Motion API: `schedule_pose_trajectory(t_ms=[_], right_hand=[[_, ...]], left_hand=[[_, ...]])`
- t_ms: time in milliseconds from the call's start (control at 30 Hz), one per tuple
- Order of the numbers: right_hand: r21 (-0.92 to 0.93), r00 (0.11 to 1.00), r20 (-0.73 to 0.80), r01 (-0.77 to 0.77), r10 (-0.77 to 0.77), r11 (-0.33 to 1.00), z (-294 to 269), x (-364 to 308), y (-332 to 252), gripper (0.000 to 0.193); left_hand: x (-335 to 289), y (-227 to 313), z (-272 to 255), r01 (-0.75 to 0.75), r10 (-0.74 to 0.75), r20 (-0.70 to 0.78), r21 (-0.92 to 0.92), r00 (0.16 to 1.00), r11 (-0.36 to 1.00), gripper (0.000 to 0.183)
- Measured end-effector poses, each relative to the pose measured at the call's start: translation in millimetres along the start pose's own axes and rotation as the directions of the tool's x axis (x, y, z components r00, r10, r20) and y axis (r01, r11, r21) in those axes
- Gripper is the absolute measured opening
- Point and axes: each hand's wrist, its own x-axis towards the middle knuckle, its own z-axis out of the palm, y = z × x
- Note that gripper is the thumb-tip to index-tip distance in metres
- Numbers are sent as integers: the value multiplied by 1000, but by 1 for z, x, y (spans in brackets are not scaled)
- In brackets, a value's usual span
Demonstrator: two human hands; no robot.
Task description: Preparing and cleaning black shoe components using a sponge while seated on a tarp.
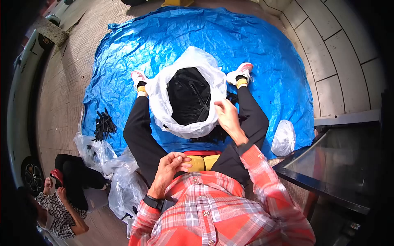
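Observation:
A white plastic bag (158, 100) stands open between my legs, its rim spread wide. Inside lies a heap of thin black strip-like pieces (188, 96), which look like plastic. My right hand (228, 119) is at the bag's right rim, its fingers drawn together; whether they pinch the plastic or a small piece does not show. Close to my waist, my left hand (169, 169) has its thumb pressed to curled fingers, and anything in them is too small to make out.
A blue tarp (262, 49) lies under the bag and my feet. On its left side is a loose pile of black pieces (105, 124). Crumpled clear bags (125, 184) lie at my left, near a seated person (61, 205). A tied white bag (284, 138) sits on the right, by a dark glass-topped case (332, 160).

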Motion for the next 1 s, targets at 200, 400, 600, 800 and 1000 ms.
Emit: schedule_pose_trajectory(t_ms=[200, 400, 600, 800, 1000], right_hand=[[-437, 987, -25, 135, -162, 889, 59, 70, 11, 25], [13, 999, -35, -3, 3, 1000, 55, 65, 10, 19], [451, 971, 228, -165, 66, 877, 22, 9, -41, 33], [427, 942, 331, -106, -46, 898, 2, -44, -67, 36], [397, 903, 430, -182, -7, 899, 0, -85, -75, 30]], left_hand=[[-5, 13, -8, -107, 102, -149, -26, 984, 994, 22], [0, 26, -14, -167, 127, -216, -180, 968, 969, 22], [2, 41, -4, -207, 185, -159, -137, 970, 969, 23], [-1, 48, 13, -281, 268, -85, -256, 960, 925, 16], [-13, 43, 20, -311, 302, -75, -226, 950, 923, 18]])
